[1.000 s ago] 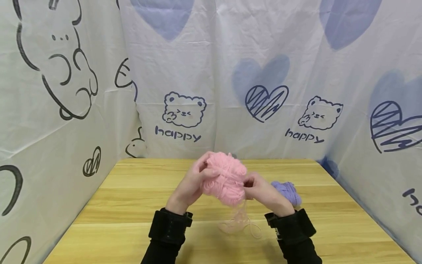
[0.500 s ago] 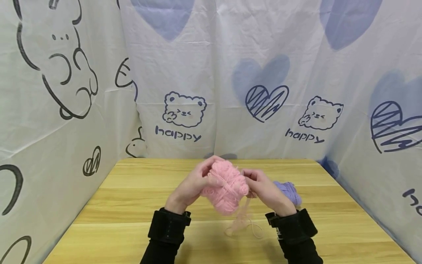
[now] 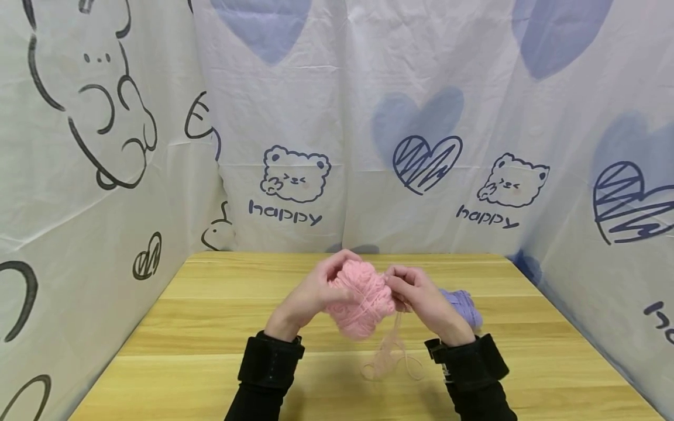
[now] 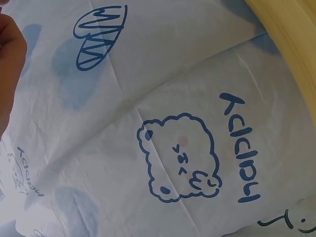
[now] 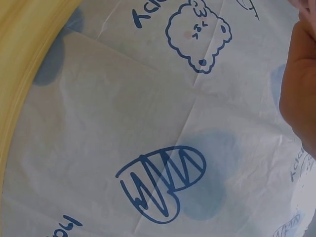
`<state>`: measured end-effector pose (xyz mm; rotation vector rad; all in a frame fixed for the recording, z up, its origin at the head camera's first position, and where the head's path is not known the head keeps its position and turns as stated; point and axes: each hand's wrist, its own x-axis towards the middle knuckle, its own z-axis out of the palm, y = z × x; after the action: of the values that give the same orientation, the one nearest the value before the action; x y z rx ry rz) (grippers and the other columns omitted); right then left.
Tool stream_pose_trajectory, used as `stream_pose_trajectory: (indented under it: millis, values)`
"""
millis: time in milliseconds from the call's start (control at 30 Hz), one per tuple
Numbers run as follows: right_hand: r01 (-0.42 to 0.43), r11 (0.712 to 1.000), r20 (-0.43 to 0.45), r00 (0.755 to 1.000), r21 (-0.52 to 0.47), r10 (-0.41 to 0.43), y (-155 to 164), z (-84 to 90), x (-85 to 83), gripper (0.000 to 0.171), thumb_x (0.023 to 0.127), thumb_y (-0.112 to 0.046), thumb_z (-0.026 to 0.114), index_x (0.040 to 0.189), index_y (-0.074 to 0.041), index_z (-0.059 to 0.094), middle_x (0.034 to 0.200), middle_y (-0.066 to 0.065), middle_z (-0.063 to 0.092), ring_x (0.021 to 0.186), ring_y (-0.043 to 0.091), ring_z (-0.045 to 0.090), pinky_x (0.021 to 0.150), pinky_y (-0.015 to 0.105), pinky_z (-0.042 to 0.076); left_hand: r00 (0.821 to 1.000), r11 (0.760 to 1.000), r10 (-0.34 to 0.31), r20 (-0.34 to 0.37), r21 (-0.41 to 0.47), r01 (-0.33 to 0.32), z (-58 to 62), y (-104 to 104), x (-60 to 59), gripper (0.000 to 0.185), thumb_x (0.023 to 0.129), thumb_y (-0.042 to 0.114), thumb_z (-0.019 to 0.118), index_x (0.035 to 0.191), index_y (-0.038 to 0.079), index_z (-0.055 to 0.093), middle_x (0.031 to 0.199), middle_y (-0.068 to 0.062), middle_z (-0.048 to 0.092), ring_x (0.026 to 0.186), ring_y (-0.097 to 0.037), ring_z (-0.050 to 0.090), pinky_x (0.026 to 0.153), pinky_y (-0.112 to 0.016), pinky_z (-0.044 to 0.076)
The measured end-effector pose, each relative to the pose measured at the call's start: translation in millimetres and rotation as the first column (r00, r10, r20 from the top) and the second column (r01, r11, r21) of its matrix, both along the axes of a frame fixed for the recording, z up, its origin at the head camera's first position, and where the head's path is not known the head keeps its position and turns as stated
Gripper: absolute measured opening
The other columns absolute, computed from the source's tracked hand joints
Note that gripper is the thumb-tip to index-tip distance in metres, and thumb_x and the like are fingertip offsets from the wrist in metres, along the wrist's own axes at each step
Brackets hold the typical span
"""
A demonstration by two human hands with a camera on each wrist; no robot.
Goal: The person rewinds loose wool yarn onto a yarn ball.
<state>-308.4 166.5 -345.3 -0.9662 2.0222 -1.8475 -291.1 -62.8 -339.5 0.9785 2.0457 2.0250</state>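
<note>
In the head view a pink ball of yarn (image 3: 360, 298) is held above the wooden table (image 3: 210, 327). My left hand (image 3: 310, 292) grips its left side with fingers curled over the top. My right hand (image 3: 416, 295) pinches the yarn at the ball's upper right. A loose pink strand (image 3: 392, 356) hangs down from the ball and loops on the table. Both wrist views show mostly the printed cloth, with only an edge of the left hand (image 4: 10, 69) and of the right hand (image 5: 298, 84).
A purple ball of yarn (image 3: 463, 305) lies on the table just behind my right hand. White cloth (image 3: 337, 117) printed with bears and hearts walls the table on the left, back and right. Both sleeves are black.
The pink ball has been turned and lowered a little. My right hand rose from the ball's lower right to its upper right, and the loose strand shifted on the table.
</note>
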Motion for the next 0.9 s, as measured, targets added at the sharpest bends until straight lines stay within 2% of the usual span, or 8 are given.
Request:
stream_pose_trajectory:
  millis: [167,267,400,533,667,900]
  values:
    - [-0.005,0.999,-0.022,1.0,-0.035,0.005,-0.9,0.8,1.0,0.02,0.101,-0.019,0.048,0.084,-0.013,0.057,0.069,-0.008,0.049,0.056,0.004,0.04,0.047,0.025,0.027,0.999,0.999,0.008,-0.054,-0.049,-0.011,-1.1,0.1,-1.2,0.044,0.074,0.002,0.067,0.116,0.007,0.053,0.104,-0.007,0.056,0.091,-0.018,0.054,0.074,-0.029,0.052]
    - [-0.004,0.998,-0.028,1.0,-0.057,0.003,-1.2,1.4,1.6,0.02,0.102,-0.017,0.047,0.084,-0.012,0.055,0.066,-0.006,0.045,0.055,0.006,0.039,0.047,0.027,0.026,0.996,0.996,0.037,-0.081,-0.082,-0.044,-1.8,0.8,-1.7,0.044,0.072,0.001,0.066,0.114,0.008,0.055,0.104,-0.008,0.057,0.091,-0.018,0.055,0.075,-0.031,0.052]
    - [0.02,0.997,-0.033,0.999,-0.073,-0.022,-2.2,2.7,2.2,0.02,0.101,-0.018,0.049,0.084,-0.009,0.052,0.062,-0.004,0.039,0.053,0.009,0.037,0.048,0.029,0.025,0.993,0.991,0.093,-0.071,-0.093,-0.099,-3.0,2.0,-2.8,0.045,0.072,-0.001,0.067,0.114,0.011,0.054,0.107,-0.01,0.057,0.093,-0.019,0.055,0.078,-0.035,0.052]
    - [0.053,0.995,-0.044,0.997,-0.081,-0.056,-1.9,3.7,3.0,0.019,0.1,-0.019,0.051,0.085,-0.008,0.054,0.061,-0.003,0.04,0.053,0.01,0.035,0.048,0.032,0.023,0.987,0.984,0.147,-0.059,-0.091,-0.152,-4.0,3.1,-3.8,0.046,0.073,-0.001,0.069,0.115,0.011,0.053,0.109,-0.012,0.056,0.094,-0.02,0.056,0.078,-0.035,0.052]
    - [0.079,0.993,-0.055,0.995,-0.084,-0.084,-1.2,4.4,3.1,0.016,0.099,-0.019,0.053,0.089,-0.009,0.06,0.061,-0.005,0.043,0.053,0.01,0.035,0.048,0.03,0.024,0.979,0.977,0.192,-0.065,-0.086,-0.197,-3.8,4.0,-4.3,0.044,0.073,0.001,0.071,0.112,0.011,0.053,0.108,-0.013,0.057,0.093,-0.02,0.056,0.076,-0.035,0.053]
    - [0.115,0.992,-0.103,0.987,-0.053,-0.12,-0.2,4.6,2.8,0.018,0.098,-0.018,0.054,0.093,-0.004,0.065,0.062,-0.004,0.044,0.053,0.014,0.035,0.047,0.029,0.027,0.955,0.955,0.295,-0.03,-0.026,-0.295,-3.6,7.0,-4.8,0.038,0.074,0.003,0.073,0.106,0.01,0.052,0.105,-0.011,0.057,0.091,-0.02,0.058,0.075,-0.033,0.054]
